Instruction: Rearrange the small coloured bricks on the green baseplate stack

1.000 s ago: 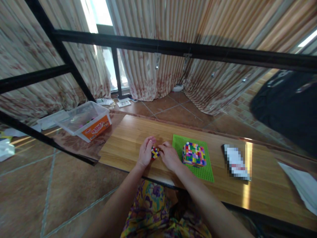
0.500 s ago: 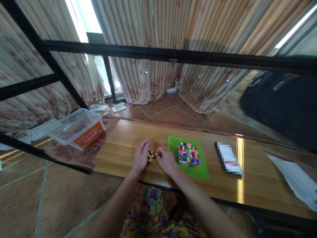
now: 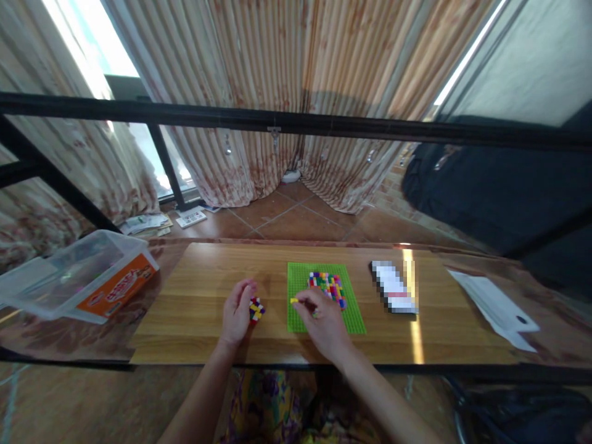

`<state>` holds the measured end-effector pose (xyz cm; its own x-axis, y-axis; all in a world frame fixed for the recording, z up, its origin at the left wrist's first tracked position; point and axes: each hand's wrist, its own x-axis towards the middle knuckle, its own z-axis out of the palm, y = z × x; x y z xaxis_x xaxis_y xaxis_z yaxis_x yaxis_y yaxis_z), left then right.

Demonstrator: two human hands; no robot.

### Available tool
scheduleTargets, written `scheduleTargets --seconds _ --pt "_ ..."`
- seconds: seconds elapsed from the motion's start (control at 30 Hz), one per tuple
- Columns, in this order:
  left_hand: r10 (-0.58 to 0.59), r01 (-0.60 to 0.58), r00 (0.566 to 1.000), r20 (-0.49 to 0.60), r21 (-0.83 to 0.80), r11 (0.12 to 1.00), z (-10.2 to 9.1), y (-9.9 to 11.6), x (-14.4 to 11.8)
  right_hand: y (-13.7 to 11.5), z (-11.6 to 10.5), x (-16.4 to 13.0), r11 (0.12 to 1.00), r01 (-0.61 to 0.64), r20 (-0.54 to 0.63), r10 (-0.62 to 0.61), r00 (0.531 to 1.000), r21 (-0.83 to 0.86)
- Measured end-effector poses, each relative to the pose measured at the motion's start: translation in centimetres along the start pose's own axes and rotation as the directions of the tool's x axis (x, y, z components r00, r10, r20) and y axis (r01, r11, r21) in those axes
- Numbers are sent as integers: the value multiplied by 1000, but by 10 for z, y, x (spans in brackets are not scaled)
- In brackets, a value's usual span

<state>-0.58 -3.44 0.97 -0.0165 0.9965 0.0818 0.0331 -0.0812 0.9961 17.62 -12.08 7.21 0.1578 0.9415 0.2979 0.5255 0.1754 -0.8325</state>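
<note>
The baseplate, green and studded, lies flat on the table directly under our right hand, with its long side running away from us. It is the largest thing in play. At its far end, just beyond our right knuckles, stands the block, a many-coloured brick build seated on the plate.

Left of the plate's edge, near but apart from it, our left hand rests on the wood, fingers curled around the cluster, a small knot of red, yellow and blue bricks. The hand cups it from the left and keeps it against the table; the grip looks loose, half closed.

The smallest thing is the yellow brick, pinched between our right thumb and fingertips, which are closed on it. It sits at the near-left corner of the plate, low over the studs; we cannot tell whether it touches them.

So the relation that counts is this: the block lies ahead of and slightly right of the pinch, just beside it, while the cluster lies to the pinch's left, across the plate's edge. Our right hand is clearly the nearer one to the block, and our left the nearer one to the cluster.
</note>
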Motion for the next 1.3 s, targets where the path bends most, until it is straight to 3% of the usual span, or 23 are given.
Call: scheduleTargets --seconds 0.1,0.23,0.43,0.77,1.1,1.3 --pt "-15 15 1000 0 20 1000 0 0 0 17 -31 2 997 -74 -208 72 975 -3" --pt "-18 18 1000 10 36 999 -1 0 0 51 -60 16 986 -162 -414 159 896 28" --pt "-2 2 1000 10 79 997 -2 3 0 83 -64 33 982 -187 -304 185 934 24" --pt "2 -3 1000 2 94 996 -1 2 1 91 -63 43 987 -155 -172 160 972 39" --pt "-9 8 1000 12 101 995 0 5 0 96 -63 51 942 -235 -46 253 966 241" --pt "11 -15 999 32 134 991 0 2 0 93 -60 50 898 -260 -55 298 953 354"
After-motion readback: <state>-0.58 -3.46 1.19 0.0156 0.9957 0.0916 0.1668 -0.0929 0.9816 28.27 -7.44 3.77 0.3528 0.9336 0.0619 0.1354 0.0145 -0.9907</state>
